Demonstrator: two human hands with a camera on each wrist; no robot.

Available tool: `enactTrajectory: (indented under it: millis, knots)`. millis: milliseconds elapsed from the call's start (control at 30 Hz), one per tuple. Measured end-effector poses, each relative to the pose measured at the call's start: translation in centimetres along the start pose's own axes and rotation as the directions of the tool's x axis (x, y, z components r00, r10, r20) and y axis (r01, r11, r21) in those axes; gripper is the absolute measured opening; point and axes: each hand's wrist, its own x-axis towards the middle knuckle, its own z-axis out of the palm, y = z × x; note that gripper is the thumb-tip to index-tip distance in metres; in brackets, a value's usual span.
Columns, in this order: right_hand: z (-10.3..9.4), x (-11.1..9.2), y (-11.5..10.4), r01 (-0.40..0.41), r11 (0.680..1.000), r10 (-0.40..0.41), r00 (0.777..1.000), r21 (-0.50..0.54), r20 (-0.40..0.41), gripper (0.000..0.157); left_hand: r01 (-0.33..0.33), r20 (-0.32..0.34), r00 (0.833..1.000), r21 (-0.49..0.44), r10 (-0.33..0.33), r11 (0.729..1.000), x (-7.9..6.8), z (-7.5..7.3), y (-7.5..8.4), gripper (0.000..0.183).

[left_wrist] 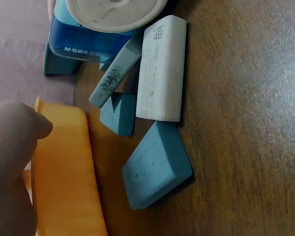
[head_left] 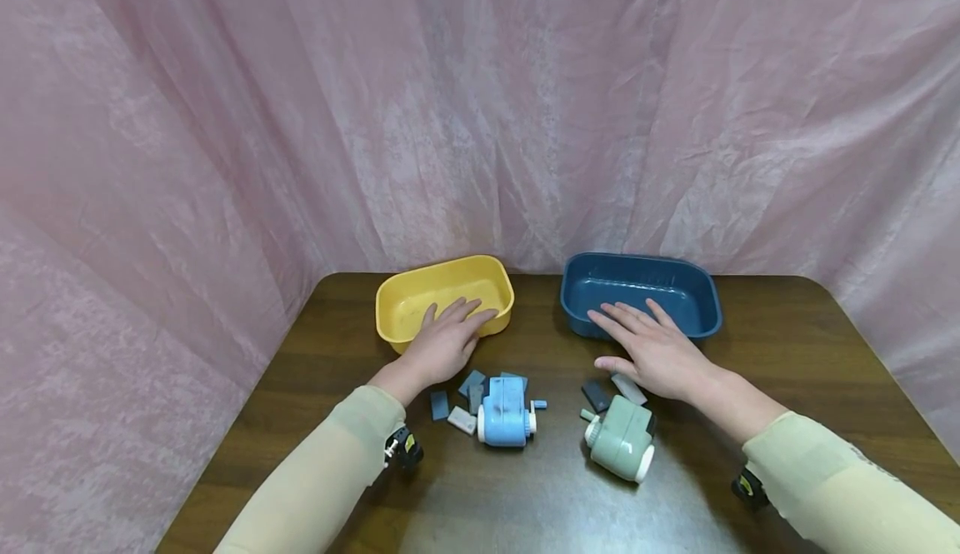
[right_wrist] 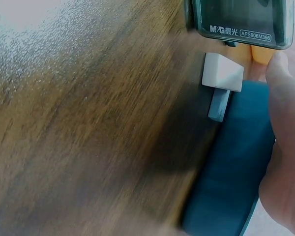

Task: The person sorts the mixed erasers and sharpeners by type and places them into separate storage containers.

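My left hand (head_left: 438, 347), fingers spread and holding nothing, reaches over the near side of a yellow plastic bin (head_left: 442, 266). My right hand (head_left: 651, 352) is likewise spread, palm down and bare of any object, at the near rim of a dark blue bin (head_left: 637, 261). Between the forearms stand a blue crank pencil sharpener (head_left: 505, 414) and a green crank pencil sharpener (head_left: 621, 439). Close to the blue one lie several blue-grey erasers (left_wrist: 157, 167) and a white eraser marked 4B (left_wrist: 162, 69). A dark eraser (head_left: 596, 396) and a pale eraser (head_left: 629, 388) lie behind the green one.
Everything stands on a brown wood-grain table (head_left: 330, 346), whose far edge runs just behind the bins. Pink curtains (head_left: 540, 121) hang behind and at both sides. Each wrist carries a small black camera, such as the left camera (head_left: 406, 446).
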Motion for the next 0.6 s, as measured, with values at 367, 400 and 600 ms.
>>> enactTrajectory:
  millis: [367, 400, 600]
  knots:
    - [0.04, 0.01, -0.09, 0.042, 0.999, -0.043, 0.999, 0.027, 0.024, 0.073, -0.096, 0.031, 0.995, -0.071, 0.098, 0.993, 0.32, 0.15, 0.45, 0.047]
    - [0.04, -0.05, -0.15, 0.043, 0.998, -0.044, 0.999, 0.035, 0.026, 0.073, -0.104, 0.032, 0.994, -0.075, 0.107, 0.992, 0.30, 0.18, 0.49, 0.047]
    - [-0.11, -0.36, -0.44, 0.045, 0.996, -0.048, 0.998, 0.071, 0.034, 0.070, -0.131, 0.045, 0.990, -0.067, 0.134, 0.989, 0.29, 0.31, 0.70, 0.048]
